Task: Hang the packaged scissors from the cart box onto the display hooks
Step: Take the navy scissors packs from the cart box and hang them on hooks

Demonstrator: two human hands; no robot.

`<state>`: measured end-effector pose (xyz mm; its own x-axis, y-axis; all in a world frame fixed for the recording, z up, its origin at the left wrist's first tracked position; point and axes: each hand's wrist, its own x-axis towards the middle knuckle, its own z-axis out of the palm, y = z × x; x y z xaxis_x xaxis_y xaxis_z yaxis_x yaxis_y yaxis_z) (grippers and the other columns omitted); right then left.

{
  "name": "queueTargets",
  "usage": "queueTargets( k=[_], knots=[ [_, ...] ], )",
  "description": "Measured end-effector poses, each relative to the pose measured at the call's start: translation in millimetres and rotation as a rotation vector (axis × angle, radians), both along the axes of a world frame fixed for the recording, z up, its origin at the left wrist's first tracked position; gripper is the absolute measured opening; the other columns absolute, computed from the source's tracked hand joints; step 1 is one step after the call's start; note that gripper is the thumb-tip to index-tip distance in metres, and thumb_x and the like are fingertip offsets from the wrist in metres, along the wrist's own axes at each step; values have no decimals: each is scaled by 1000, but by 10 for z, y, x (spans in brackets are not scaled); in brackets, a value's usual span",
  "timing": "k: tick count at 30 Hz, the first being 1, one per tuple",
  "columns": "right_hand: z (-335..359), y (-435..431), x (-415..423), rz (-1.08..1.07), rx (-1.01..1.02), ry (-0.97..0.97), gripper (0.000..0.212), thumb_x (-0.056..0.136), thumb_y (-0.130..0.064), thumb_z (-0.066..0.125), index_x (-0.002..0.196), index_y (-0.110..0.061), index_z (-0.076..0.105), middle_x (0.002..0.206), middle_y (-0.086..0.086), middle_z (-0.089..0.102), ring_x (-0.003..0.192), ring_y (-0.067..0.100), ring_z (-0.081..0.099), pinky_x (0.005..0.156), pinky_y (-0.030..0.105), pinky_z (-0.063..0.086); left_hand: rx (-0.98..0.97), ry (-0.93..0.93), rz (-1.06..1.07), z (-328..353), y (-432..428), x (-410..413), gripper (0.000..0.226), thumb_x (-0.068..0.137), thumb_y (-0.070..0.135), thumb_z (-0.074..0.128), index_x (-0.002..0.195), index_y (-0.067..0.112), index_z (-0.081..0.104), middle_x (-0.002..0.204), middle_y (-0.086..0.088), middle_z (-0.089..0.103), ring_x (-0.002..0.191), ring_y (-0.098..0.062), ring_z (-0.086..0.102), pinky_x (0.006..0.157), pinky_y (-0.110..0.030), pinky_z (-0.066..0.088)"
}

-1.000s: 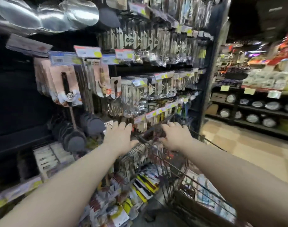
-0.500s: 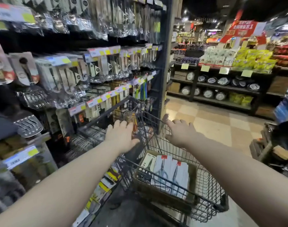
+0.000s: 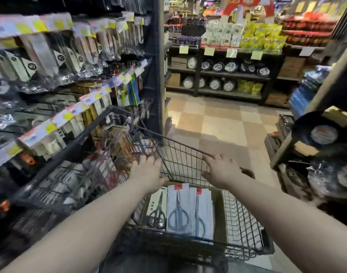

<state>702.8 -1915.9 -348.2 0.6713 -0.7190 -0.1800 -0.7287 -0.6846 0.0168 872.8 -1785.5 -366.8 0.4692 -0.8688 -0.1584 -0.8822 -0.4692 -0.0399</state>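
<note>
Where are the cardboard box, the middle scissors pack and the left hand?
cardboard box (image 3: pixel 218 209): head view, its right inner wall.
middle scissors pack (image 3: pixel 177 210): head view, centre of the pack.
left hand (image 3: pixel 147 172): head view, back of the hand.

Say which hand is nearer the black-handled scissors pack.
Left. The left hand is just beyond the black-handled scissors pack, by the cart far rim; the right hand is farther off to its right.
</note>
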Motion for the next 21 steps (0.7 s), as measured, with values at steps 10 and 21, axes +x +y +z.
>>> queueTargets(
  k=[10, 21],
  knots=[
    [-682, -319, 482, -116, 178, 125, 59, 91, -49, 48, 141, -22, 32, 143, 9, 42, 132, 30, 38, 106, 48, 31, 155, 123, -69, -690, -546, 725, 77, 91, 61, 45, 150, 17, 23, 152, -8, 33, 141, -30, 29, 113, -48, 27],
    [-1661, -577, 823, -31, 456, 245, 55, 93, -41, 47, 141, -19, 33, 142, 9, 42, 131, 30, 39, 105, 47, 33, 381, 349, 96, -1688, -621, 895, 64, 91, 57, 46, 141, 19, 34, 144, -7, 42, 133, -28, 38, 106, -44, 34]
  ],
)
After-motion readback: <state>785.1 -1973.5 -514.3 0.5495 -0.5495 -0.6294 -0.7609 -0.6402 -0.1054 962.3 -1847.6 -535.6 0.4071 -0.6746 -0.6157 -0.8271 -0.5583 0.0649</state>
